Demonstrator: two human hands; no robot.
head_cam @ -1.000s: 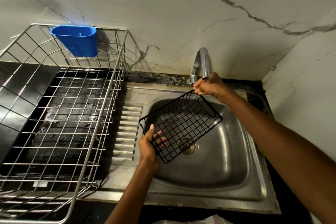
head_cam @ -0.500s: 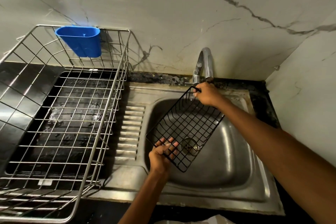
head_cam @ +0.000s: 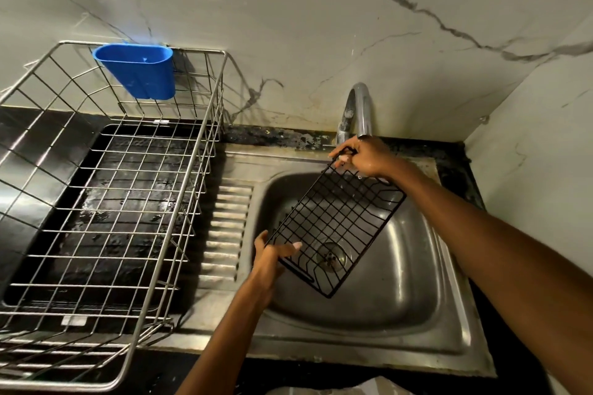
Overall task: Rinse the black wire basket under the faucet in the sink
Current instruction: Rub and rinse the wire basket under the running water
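Your right hand point(head_cam: 365, 155) pinches the far corner of the black wire basket point(head_cam: 337, 228), fingers curled round its rim just under the faucet point(head_cam: 359, 112) spout. Your left hand point(head_cam: 271, 258) grips the near left edge, thumb outside and fingers curled through onto the mesh. You hold the basket tilted over the sink point(head_cam: 401, 305) bowl, clear of its bottom, with the drain point(head_cam: 332, 256) showing through the wires. To the left, a steel dish rack point(head_cam: 106, 202) stands on the counter, and a blue cup point(head_cam: 138, 70) hangs on its far rail.
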